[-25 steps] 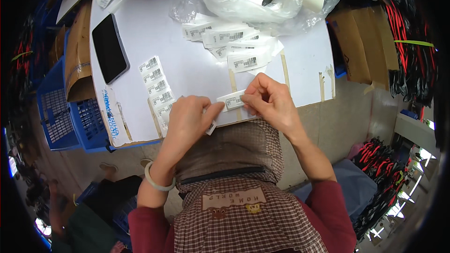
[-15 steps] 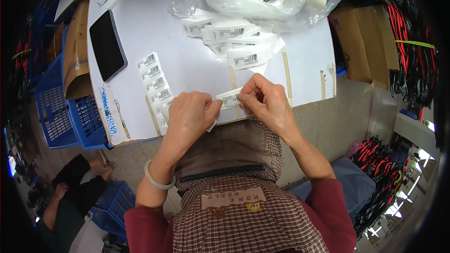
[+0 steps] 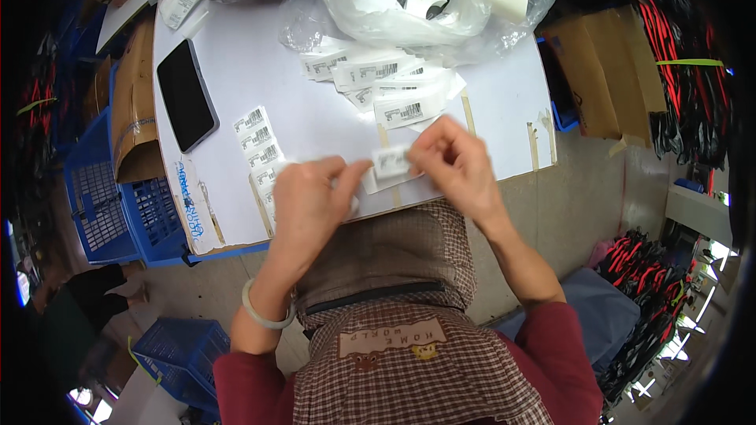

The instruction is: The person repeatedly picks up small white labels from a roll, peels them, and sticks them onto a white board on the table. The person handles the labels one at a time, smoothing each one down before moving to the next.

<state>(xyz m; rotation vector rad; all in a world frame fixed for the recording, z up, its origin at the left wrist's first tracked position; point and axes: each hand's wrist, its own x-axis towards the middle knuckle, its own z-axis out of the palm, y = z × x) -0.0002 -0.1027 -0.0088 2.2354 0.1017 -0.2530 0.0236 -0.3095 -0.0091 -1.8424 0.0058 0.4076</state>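
My right hand (image 3: 458,169) pinches a small white barcode sticker (image 3: 389,161) between thumb and fingertips; the sticker is blurred. Just beneath it lies a white paper slip (image 3: 384,182), close to the table's front edge. The thumb and forefinger of my left hand (image 3: 309,198) close on the slip's left end. A strip of barcode stickers (image 3: 258,142) runs down the table and passes behind my left hand. Beyond my hands, several white slips with barcode stickers (image 3: 400,110) lie in an overlapping pile.
A clear plastic bag (image 3: 346,12) holding white paper pieces stands at the back. A black phone (image 3: 187,94) lies at the left. Blue crates (image 3: 102,189) and a cardboard box (image 3: 135,130) flank the left edge; another cardboard box (image 3: 606,79) stands at the right.
The sticker in my right fingers has lifted and shifted over the slip, whose lower part now shows. The view has swung slightly, so the table appears shifted.
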